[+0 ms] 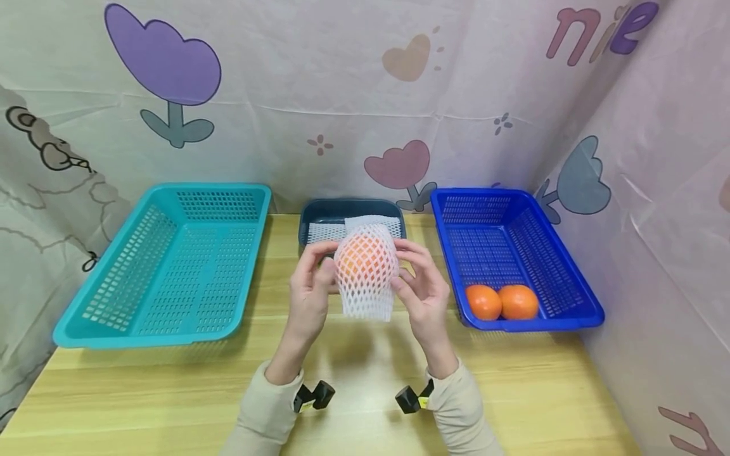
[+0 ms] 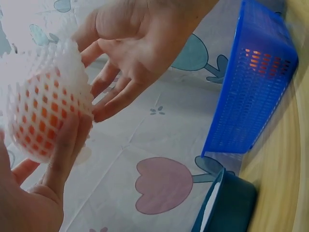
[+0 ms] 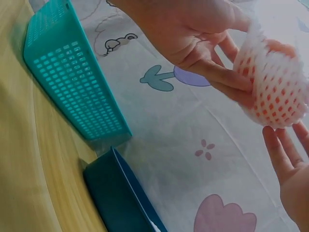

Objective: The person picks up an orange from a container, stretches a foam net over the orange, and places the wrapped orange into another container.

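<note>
An orange (image 1: pixel 365 256) sits inside a white foam net sleeve (image 1: pixel 367 304), held up over the table between both hands. My left hand (image 1: pixel 310 291) grips it from the left, thumb and fingers on the net; the left wrist view shows this hand (image 2: pixel 36 193) at lower left. From the other side, my right hand (image 1: pixel 424 297) holds the net between thumb and fingertips. In the right wrist view its fingers (image 3: pixel 277 150) are at the net's edge. The sleeve's loose end hangs toward me. Behind the fruit, a dark teal bin (image 1: pixel 308 209) contains more white foam nets (image 1: pixel 327 232).
A turquoise basket (image 1: pixel 251 266) stands on the left of the wooden table (image 1: pixel 365 411). On the right is a blue basket (image 1: pixel 570 297) with two oranges (image 1: pixel 518 302) at its near end. A printed cloth (image 1: pixel 285 126) hangs behind.
</note>
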Action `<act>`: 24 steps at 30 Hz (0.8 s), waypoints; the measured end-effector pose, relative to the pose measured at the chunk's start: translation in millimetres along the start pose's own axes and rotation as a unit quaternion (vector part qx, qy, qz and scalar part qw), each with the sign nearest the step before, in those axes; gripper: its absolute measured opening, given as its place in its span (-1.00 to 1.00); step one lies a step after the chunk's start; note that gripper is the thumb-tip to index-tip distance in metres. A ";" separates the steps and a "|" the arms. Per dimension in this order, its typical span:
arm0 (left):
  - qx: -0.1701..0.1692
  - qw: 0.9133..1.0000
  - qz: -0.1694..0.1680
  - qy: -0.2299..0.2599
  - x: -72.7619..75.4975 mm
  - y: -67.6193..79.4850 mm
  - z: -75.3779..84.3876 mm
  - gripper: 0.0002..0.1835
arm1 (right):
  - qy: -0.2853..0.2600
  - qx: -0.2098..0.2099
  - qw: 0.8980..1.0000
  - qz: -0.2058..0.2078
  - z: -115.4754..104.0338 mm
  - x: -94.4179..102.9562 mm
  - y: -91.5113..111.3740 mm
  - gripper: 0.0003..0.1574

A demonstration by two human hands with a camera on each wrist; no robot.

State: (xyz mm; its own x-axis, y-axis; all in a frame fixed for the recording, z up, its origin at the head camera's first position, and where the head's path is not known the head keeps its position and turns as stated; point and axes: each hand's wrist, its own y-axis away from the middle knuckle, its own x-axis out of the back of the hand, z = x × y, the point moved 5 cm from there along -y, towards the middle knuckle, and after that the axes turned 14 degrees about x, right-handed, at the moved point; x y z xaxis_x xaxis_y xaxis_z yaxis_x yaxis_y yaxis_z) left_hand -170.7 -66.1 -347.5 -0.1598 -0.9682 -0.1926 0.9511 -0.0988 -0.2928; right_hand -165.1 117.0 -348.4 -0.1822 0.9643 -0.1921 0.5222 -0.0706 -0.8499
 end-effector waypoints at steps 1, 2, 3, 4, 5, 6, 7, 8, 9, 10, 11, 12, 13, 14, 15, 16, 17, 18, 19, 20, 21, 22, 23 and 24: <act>0.005 1.000 0.000 -0.001 0.6 0.2 -0.6 -0.63 | 0.005 -0.003 1.000 0.004 0.5 1.2 0.2 -0.59; 0.008 1.000 0.000 -0.002 1.2 0.3 -0.9 -0.63 | 0.010 -0.006 1.000 0.008 0.7 2.2 0.2 -0.59; 0.011 1.000 -0.001 -0.002 1.7 0.3 -0.9 -0.63 | 0.015 -0.008 1.000 0.009 1.1 3.1 0.3 -0.59; 0.016 1.000 -0.005 0.006 1.9 0.2 -1.1 -0.63 | 0.019 -0.008 1.000 0.008 1.2 3.7 0.4 -0.60; 0.017 1.000 -0.008 0.008 2.1 0.1 -1.2 -0.64 | 0.022 -0.006 1.000 0.005 1.2 3.8 0.2 -0.60; 0.016 1.000 -0.008 0.007 2.2 0.1 -1.1 -0.66 | 0.026 -0.002 1.000 0.001 1.1 3.9 0.3 -0.62; 0.014 1.000 -0.008 0.006 2.0 0.1 -0.8 -0.68 | 0.031 0.002 1.000 -0.004 0.8 4.0 0.3 -0.62; 0.011 1.000 -0.007 0.004 2.0 0.0 -0.4 -0.69 | 0.031 0.004 0.999 -0.009 0.5 3.9 0.3 -0.61; 0.010 1.000 -0.006 0.003 2.0 -0.1 -0.1 -0.69 | 0.030 0.007 0.999 -0.014 0.2 3.8 0.4 -0.58; 0.010 1.000 -0.006 0.004 2.2 -0.3 0.0 -0.69 | 0.027 0.009 0.999 -0.020 0.1 3.4 0.4 -0.54; 0.010 1.000 -0.005 0.003 2.5 -0.5 0.0 -0.69 | 0.020 0.010 0.999 -0.026 0.1 3.1 0.4 -0.49; 0.010 1.000 -0.004 0.003 2.7 -0.7 0.0 -0.69 | 0.013 0.011 0.999 -0.031 0.2 2.7 0.7 -0.44; 0.008 1.000 -0.004 0.000 3.0 -0.9 0.1 -0.70 | 0.004 0.011 0.999 -0.035 0.4 2.3 0.8 -0.40; 0.005 1.000 -0.001 -0.010 3.3 -1.3 0.1 -0.70 | -0.007 0.010 0.999 -0.038 0.7 2.0 0.9 -0.39; 0.000 1.000 0.004 -0.024 3.4 -1.7 0.4 -0.70 | -0.013 0.010 0.999 -0.040 1.0 1.6 0.8 -0.39; -0.008 0.999 0.009 -0.042 3.5 -2.1 0.7 -0.70 | -0.018 0.010 0.999 -0.041 1.3 1.3 0.7 -0.41; -0.017 0.998 0.015 -0.060 3.6 -2.4 1.0 -0.70 | -0.021 0.010 0.999 -0.042 1.5 1.1 0.5 -0.41; -0.027 0.996 0.021 -0.077 3.5 -2.5 1.6 -0.69 | -0.022 0.010 0.999 -0.041 1.7 0.9 0.4 -0.41; -0.037 0.994 0.026 -0.095 3.3 -2.6 2.2 -0.68 | -0.021 0.008 0.999 -0.040 2.0 0.7 0.2 -0.40; -0.046 0.993 0.029 -0.109 2.8 -2.8 2.8 -0.66 | -0.020 0.005 0.999 -0.038 2.3 0.6 0.0 -0.38; -0.055 0.992 0.028 -0.113 2.0 -3.0 3.6 -0.65 | -0.016 0.001 0.999 -0.036 2.5 0.3 -0.2 -0.37; -0.061 0.992 0.023 -0.112 1.1 -3.0 4.1 -0.63 | -0.013 -0.003 0.999 -0.035 2.8 0.1 -0.2 -0.37; -0.066 0.992 0.018 -0.108 0.3 -2.8 4.7 -0.62 | -0.009 -0.009 0.999 -0.033 3.2 -0.1 0.0 -0.37; -0.069 0.992 0.012 -0.102 -0.6 -2.4 5.4 -0.61 | -0.005 -0.017 0.999 -0.031 3.6 -0.2 0.2 -0.37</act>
State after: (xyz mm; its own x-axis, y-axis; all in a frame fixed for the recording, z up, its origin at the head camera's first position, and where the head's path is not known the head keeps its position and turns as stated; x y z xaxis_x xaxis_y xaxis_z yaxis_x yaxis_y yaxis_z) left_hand -171.5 -66.5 -341.7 -0.0672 -0.9977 -0.0122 0.9068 -0.0559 -0.4179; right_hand -167.9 115.8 -350.3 -0.2233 0.9639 -0.1448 0.5370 -0.0023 -0.8436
